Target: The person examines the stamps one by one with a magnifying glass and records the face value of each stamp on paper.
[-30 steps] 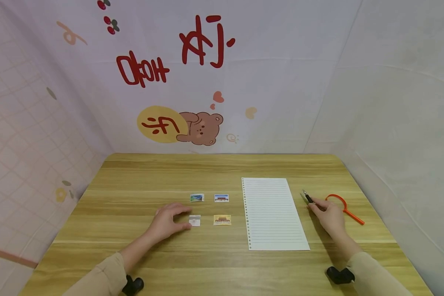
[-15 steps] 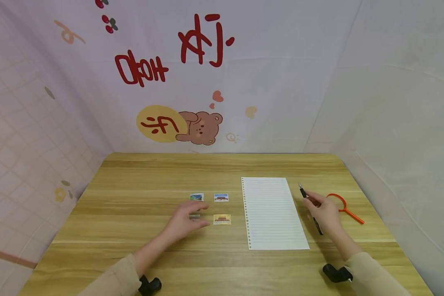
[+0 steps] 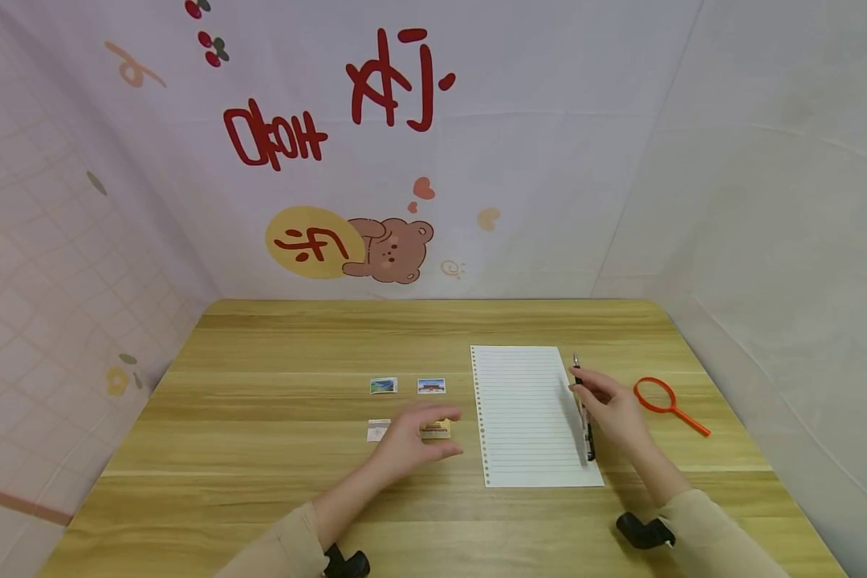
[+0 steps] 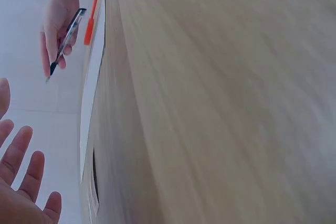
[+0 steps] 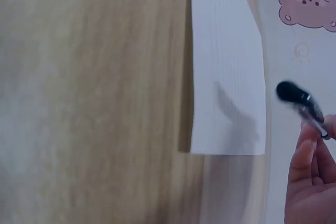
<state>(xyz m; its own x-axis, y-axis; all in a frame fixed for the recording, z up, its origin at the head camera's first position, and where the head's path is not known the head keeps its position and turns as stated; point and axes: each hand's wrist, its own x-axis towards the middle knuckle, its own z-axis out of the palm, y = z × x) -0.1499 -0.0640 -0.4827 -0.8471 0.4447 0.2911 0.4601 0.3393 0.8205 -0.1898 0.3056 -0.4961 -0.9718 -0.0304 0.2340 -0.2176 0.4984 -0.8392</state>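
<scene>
Between thumb and fingers my right hand (image 3: 612, 411) pinches a pen (image 3: 588, 433) with a black grip and black end, its tip pointing away from me. The pen overlaps the right edge of a lined sheet of paper (image 3: 527, 417) with punched holes along its left side. My left hand (image 3: 408, 437) hovers over the table with fingers apart and nothing between them, as the left wrist view shows too. Beneath it lies a yellow stamp (image 3: 436, 429), partly covered. A pale stamp (image 3: 377, 430) shows left of that hand. Farther back are a green-blue stamp (image 3: 384, 386) and a blue-and-red stamp (image 3: 431, 386).
An orange-red magnifying glass (image 3: 682, 417) lies right of my right hand. The wooden table (image 3: 296, 329) meets a pale cloth backdrop (image 3: 549, 160) at its back and sides. A black device sits at each wrist.
My left hand has moved right, from beside the pale stamp to over the yellow one. My right hand has lifted the pen and brought it left to the paper's edge.
</scene>
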